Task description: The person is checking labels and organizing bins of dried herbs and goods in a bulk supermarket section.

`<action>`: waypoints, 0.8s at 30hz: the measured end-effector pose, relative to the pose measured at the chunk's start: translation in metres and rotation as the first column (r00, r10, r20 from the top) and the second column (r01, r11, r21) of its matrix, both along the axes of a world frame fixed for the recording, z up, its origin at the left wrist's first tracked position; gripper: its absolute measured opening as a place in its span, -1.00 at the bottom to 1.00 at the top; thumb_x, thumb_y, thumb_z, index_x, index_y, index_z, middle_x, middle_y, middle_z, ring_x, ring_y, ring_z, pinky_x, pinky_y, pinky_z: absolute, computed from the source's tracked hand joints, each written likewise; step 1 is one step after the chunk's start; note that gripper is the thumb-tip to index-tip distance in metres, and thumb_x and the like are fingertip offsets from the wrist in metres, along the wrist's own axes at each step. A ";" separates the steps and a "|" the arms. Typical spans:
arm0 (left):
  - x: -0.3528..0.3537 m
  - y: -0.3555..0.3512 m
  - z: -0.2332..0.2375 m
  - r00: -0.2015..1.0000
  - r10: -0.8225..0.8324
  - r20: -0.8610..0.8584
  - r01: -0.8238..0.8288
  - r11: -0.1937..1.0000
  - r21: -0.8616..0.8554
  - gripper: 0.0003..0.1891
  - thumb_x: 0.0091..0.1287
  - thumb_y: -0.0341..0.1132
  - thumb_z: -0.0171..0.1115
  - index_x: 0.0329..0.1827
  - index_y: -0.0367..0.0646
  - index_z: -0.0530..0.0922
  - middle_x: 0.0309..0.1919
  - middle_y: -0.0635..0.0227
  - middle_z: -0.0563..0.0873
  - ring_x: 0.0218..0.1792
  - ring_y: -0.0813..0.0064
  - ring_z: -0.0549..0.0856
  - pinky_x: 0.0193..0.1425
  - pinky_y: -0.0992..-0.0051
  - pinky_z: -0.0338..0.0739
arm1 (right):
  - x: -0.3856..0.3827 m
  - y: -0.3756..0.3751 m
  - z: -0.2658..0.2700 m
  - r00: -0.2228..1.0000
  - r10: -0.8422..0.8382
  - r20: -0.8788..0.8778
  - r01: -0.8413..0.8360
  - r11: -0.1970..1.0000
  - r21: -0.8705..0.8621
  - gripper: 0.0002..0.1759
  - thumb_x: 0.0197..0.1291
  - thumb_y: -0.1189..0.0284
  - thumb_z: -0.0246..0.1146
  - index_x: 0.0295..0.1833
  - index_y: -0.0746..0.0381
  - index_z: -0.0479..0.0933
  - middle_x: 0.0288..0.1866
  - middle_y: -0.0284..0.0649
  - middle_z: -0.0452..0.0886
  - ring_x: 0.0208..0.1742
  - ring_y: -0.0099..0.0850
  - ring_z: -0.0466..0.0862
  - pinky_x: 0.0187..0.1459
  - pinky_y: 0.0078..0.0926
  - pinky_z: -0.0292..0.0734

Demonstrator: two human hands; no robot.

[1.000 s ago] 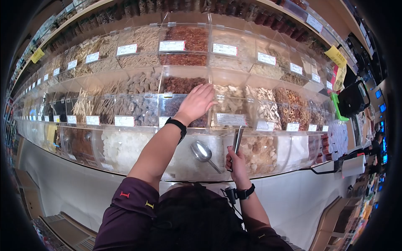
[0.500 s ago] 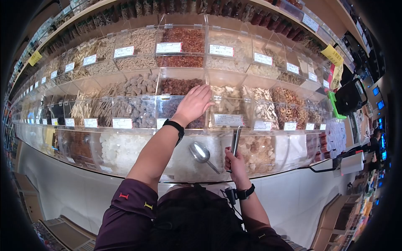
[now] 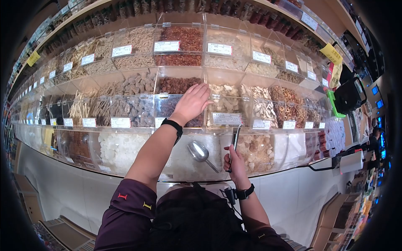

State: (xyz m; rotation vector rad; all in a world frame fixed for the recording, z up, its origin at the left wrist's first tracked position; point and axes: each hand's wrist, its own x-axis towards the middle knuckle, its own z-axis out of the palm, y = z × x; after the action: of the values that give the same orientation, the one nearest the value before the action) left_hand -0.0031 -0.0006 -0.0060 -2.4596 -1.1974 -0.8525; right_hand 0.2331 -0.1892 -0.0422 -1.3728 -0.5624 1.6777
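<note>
My left hand (image 3: 192, 101) lies with its fingers stretched out over the bin of dark reddish-brown dried fruit (image 3: 178, 84), at its right side beside the divider. Whether the palm touches the fruit or the clear lid cannot be told. Lower right, my right hand (image 3: 237, 164) is closed around the handle of metal tongs (image 3: 236, 139), which point up toward the label (image 3: 226, 119) of the neighbouring bin of pale dried slices (image 3: 224, 92). A metal scoop (image 3: 200, 151) rests to the left of my right hand, over the lower bin.
Clear bins of dried goods, such as chili flakes (image 3: 181, 37) and dried rings (image 3: 288, 100), stand in rows. White lumps (image 3: 119, 148) fill a lower bin. At the right are a black device (image 3: 351, 97), a green item (image 3: 333, 102) and a white roll (image 3: 351, 162).
The view has shifted very slightly. My left hand keeps its place over the bin, and the fingers of my right hand have loosened a little on the tongs.
</note>
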 end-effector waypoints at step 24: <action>-0.002 0.000 0.002 1.000 -0.016 -0.002 0.016 0.999 -0.049 -0.52 0.46 -0.15 0.24 0.31 -0.29 0.55 0.34 0.09 0.61 0.40 0.15 0.54 0.59 0.17 0.32 | 0.050 0.016 0.017 0.951 0.019 -0.310 -0.042 0.997 -0.067 -0.47 0.61 0.01 0.02 -0.38 0.12 0.48 -0.66 -0.36 0.39 -0.63 -0.43 0.42 -0.52 -0.48 0.30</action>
State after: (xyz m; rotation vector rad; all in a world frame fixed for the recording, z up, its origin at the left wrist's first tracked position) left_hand -0.0049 -0.0010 -0.0039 -2.5116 -1.2131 -0.8335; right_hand 0.2828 -0.1731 -0.0253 -1.1241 -0.3456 1.9087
